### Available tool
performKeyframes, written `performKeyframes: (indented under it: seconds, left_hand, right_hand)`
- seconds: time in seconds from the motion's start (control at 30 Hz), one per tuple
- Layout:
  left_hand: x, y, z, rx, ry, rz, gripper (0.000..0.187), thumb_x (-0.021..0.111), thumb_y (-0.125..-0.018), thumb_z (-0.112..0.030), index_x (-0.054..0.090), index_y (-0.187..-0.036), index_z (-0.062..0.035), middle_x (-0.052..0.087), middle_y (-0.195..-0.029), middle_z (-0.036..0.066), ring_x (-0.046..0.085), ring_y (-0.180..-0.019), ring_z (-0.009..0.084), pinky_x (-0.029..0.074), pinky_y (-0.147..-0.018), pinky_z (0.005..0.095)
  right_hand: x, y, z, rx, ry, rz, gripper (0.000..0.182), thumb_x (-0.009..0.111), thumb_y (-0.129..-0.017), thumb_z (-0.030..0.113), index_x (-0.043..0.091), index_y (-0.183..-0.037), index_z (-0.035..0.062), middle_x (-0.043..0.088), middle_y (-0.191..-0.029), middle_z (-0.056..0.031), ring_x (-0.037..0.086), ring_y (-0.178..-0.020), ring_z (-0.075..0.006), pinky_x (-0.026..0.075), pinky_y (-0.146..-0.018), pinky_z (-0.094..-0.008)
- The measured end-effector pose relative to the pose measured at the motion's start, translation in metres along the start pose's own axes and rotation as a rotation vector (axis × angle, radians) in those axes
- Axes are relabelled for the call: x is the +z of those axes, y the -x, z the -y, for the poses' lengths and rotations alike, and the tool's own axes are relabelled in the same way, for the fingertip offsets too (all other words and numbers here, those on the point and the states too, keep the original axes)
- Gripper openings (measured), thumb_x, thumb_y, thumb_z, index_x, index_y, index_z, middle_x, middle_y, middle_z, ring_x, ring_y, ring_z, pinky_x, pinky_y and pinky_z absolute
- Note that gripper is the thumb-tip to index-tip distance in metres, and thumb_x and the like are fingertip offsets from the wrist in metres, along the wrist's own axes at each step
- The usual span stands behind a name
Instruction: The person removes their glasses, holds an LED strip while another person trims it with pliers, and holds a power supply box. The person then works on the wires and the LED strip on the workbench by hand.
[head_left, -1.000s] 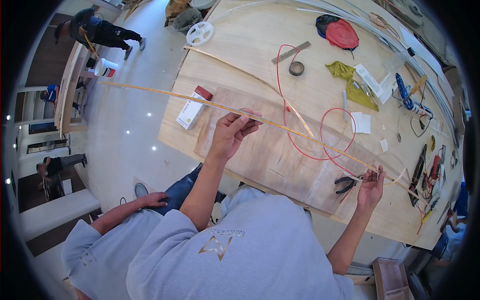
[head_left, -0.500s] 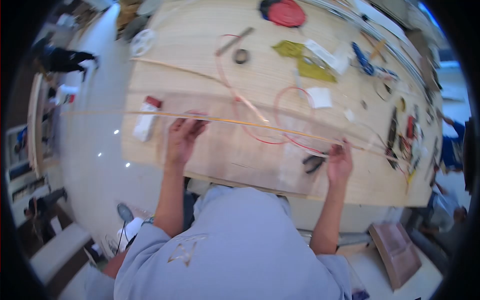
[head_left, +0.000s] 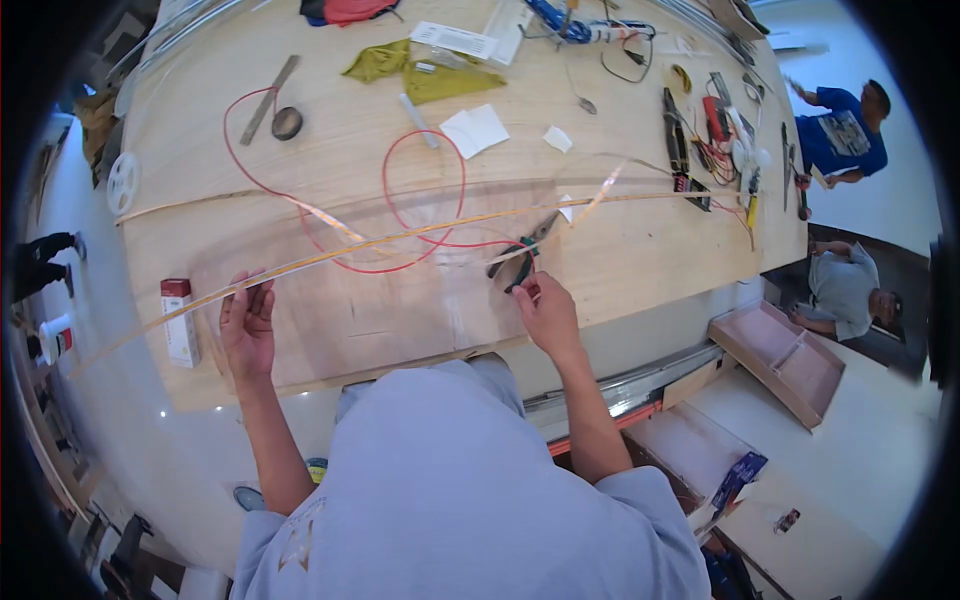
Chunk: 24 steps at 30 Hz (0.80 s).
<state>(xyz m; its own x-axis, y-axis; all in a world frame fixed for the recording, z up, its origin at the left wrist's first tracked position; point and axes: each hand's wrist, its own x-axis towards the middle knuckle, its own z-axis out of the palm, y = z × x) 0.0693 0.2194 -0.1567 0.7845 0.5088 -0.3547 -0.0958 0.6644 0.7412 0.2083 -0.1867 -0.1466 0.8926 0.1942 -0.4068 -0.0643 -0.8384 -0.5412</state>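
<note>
A long thin yellowish strip [head_left: 400, 235] stretches across the table [head_left: 620, 270]. My left hand [head_left: 248, 325] pinches it near its left part, beside a red and white box [head_left: 179, 325]. At the front middle, my right hand [head_left: 548, 312] has its fingers closed on a handle of the dark green pliers [head_left: 515, 265], whose jaws point up and right. The strip passes above this hand, not in its fingers. A thin red wire [head_left: 385, 180] lies in loops behind and under the strip.
Black tape [head_left: 287, 123] and a metal ruler [head_left: 270, 100] lie at the back left. Olive cloth [head_left: 450, 84] and white paper [head_left: 475, 130] are behind the wire. Tools such as black cutters [head_left: 677, 145] lie at the right. Two people [head_left: 842, 130], [head_left: 842, 285] are beyond.
My right hand has let go of the strip and moved to the pliers. My left hand still holds the strip. The view has shifted to the right.
</note>
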Motion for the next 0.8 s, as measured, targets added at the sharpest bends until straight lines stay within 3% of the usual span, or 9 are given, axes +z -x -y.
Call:
performKeyframes:
  seconds: [0.03,0.13,0.23,0.33,0.47,0.57,0.67,0.8]
  left_hand:
    - [0.001,-0.001,0.000,-0.006,-0.002,-0.004,0.030,0.052,-0.094,-0.012,0.053,-0.121,0.0013,0.059,-0.120,0.020,0.062,-0.107,0.0257,0.055,-0.088,0.0294]
    - [0.008,-0.004,0.001,-0.019,-0.014,0.009,0.031,0.052,-0.095,-0.013,0.053,-0.122,0.0006,0.058,-0.121,0.020,0.062,-0.107,0.0247,0.055,-0.088,0.0293]
    - [0.013,-0.005,0.003,-0.030,-0.029,0.005,0.031,0.052,-0.095,-0.013,0.053,-0.123,0.0005,0.058,-0.121,0.019,0.062,-0.106,0.0242,0.055,-0.088,0.0294]
    - [0.011,-0.008,0.006,-0.042,-0.019,0.003,0.032,0.052,-0.095,-0.013,0.052,-0.123,0.0003,0.059,-0.121,0.018,0.063,-0.105,0.0240,0.055,-0.087,0.0294]
    - [0.011,-0.013,0.010,-0.053,-0.017,0.016,0.031,0.052,-0.095,-0.013,0.053,-0.123,-0.0008,0.060,-0.120,0.017,0.063,-0.104,0.0233,0.055,-0.087,0.0294]
    - [0.013,-0.014,0.007,-0.051,0.000,0.031,0.030,0.052,-0.095,-0.013,0.054,-0.122,-0.0014,0.060,-0.119,0.016,0.064,-0.103,0.0226,0.055,-0.086,0.0293]
    - [0.014,-0.013,0.009,-0.057,-0.003,0.026,0.030,0.052,-0.094,-0.014,0.054,-0.122,-0.0015,0.061,-0.119,0.016,0.064,-0.103,0.0223,0.055,-0.086,0.0292]
    - [0.016,-0.011,0.008,-0.061,-0.022,0.006,0.031,0.053,-0.094,-0.014,0.054,-0.122,-0.0016,0.060,-0.119,0.016,0.064,-0.102,0.0221,0.055,-0.086,0.0290]
  right_hand:
    - [0.006,0.000,0.000,-0.021,0.041,-0.093,0.037,0.069,-0.079,0.026,0.053,-0.102,0.0015,0.057,-0.089,-0.0161,0.059,-0.083,-0.0338,0.050,-0.072,-0.0444]
    - [0.026,-0.009,0.026,-0.008,0.274,-0.305,0.046,0.072,-0.076,0.034,0.052,-0.103,0.0023,0.052,-0.105,-0.0186,0.055,-0.094,-0.0341,0.049,-0.074,-0.0448]
    - [0.035,-0.018,0.041,0.072,0.399,-0.283,0.056,0.071,-0.075,0.039,0.048,-0.109,0.0017,0.046,-0.113,-0.0212,0.050,-0.102,-0.0388,0.047,-0.078,-0.0496]
    - [0.030,-0.015,0.037,-0.017,0.440,-0.287,0.054,0.071,-0.075,0.037,0.048,-0.109,0.0018,0.047,-0.111,-0.0193,0.051,-0.104,-0.0373,0.048,-0.076,-0.0478]
    - [0.027,-0.005,0.019,-0.068,0.441,-0.261,0.050,0.069,-0.075,0.029,0.048,-0.111,0.0012,0.045,-0.118,-0.0215,0.048,-0.107,-0.0396,0.045,-0.082,-0.0489]
    - [0.016,0.009,0.033,-0.137,0.506,-0.412,0.047,0.070,-0.075,0.026,0.049,-0.110,0.0018,0.045,-0.120,-0.0211,0.047,-0.110,-0.0392,0.044,-0.087,-0.0478]
    - [0.020,0.006,0.032,-0.080,0.370,-0.298,0.045,0.070,-0.075,0.023,0.050,-0.110,0.0023,0.045,-0.121,-0.0208,0.047,-0.111,-0.0389,0.043,-0.090,-0.0477]
    - [0.027,-0.012,0.020,-0.082,0.369,-0.369,0.042,0.071,-0.074,0.024,0.053,-0.104,0.0016,0.047,-0.117,-0.0207,0.048,-0.110,-0.0381,0.044,-0.087,-0.0475]
